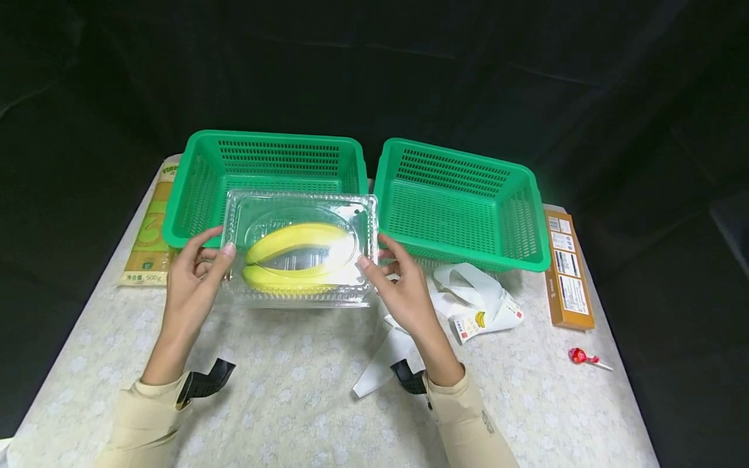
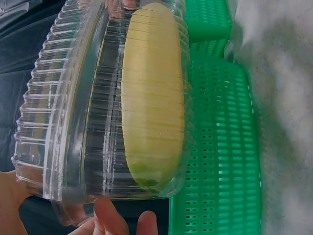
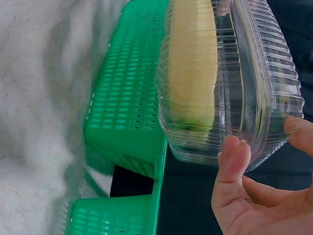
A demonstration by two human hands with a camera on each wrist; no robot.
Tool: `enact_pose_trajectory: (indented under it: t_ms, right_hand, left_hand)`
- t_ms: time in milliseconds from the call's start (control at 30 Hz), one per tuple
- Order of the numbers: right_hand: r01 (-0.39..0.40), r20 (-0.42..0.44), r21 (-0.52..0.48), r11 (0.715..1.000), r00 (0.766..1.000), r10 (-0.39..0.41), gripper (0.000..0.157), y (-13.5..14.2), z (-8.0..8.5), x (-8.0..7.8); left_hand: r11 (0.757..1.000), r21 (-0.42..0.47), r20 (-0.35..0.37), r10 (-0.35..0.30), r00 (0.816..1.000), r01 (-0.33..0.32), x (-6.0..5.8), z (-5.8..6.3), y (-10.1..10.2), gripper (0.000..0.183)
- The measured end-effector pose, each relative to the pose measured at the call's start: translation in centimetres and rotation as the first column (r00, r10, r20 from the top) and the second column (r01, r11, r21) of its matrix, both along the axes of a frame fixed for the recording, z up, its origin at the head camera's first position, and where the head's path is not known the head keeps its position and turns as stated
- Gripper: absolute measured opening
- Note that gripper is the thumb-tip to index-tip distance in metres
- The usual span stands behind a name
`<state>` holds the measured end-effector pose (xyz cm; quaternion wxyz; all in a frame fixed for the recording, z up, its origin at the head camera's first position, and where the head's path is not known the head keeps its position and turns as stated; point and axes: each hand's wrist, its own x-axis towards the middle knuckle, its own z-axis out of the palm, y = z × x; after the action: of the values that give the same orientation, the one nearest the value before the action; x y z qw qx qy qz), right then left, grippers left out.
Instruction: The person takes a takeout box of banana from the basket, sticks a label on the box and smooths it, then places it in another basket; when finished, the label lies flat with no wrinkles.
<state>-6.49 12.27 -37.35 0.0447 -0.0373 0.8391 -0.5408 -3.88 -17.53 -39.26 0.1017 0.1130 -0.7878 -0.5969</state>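
Observation:
Both hands hold a clear plastic clamshell box (image 1: 304, 214) up in front of the left green basket, one hand at each short end. Two yellow bananas (image 1: 298, 237) lie inside it, seen through the lid. The left hand (image 1: 196, 279) grips the left end with the thumb on top and fingers beneath. At the right end, the right hand (image 1: 404, 279) pinches the box the same way. In the right wrist view the right thumb and fingers (image 3: 232, 161) press on the ribbed wall and rim, and a banana (image 3: 193, 63) shows through the side.
Behind the box stand a left green basket (image 1: 277, 138) and a right green basket (image 1: 462, 214). A white paper-like strip (image 1: 486, 305) with a banana print lies by the right forearm. An orange box (image 1: 567, 273), a red lollipop (image 1: 579, 355) and a yellow-green 500g packet (image 1: 143, 257) lie toward the table's sides.

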Motion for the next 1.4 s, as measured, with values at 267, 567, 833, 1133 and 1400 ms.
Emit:
enact_pose_trajectory:
  t_ms: [267, 567, 833, 1133, 1400]
  right_hand:
    - [-0.004, 0.01, 0.015, 1.0, 1.0, 0.004, 0.061, -0.1, -0.6, 0.5]
    - [-0.003, -0.002, 0.02, 1.0, 1.0, 0.003, 0.061, 0.0, -0.6, 0.9]
    - [0.0, -0.005, 0.019, 1.0, 1.0, 0.001, 0.06, 0.2, -0.6, 1.4]
    - [-0.005, 0.018, 0.026, 1.0, 1.0, 0.004, 0.06, 0.4, -0.8, 1.4]
    - [-0.01, 0.02, 0.019, 1.0, 1.0, 0.01, 0.06, 0.4, -1.0, 1.4]
  left_hand:
    - [1.0, 0.005, 0.009, 0.016, 1.0, -0.017, 0.2, -0.3, 0.1, 0.047]
    - [1.0, -0.003, -0.009, 0.017, 1.0, -0.017, 0.2, -0.3, 0.1, 0.046]
    - [1.0, -0.007, -0.025, 0.024, 0.999, -0.024, 0.6, -0.1, 0.1, 0.039]
    - [0.999, 0.021, -0.012, 0.025, 1.0, -0.024, 0.6, -0.3, 0.1, 0.038]
    - [1.0, 0.028, 0.023, 0.008, 1.0, -0.008, 0.5, -0.4, 0.2, 0.043]
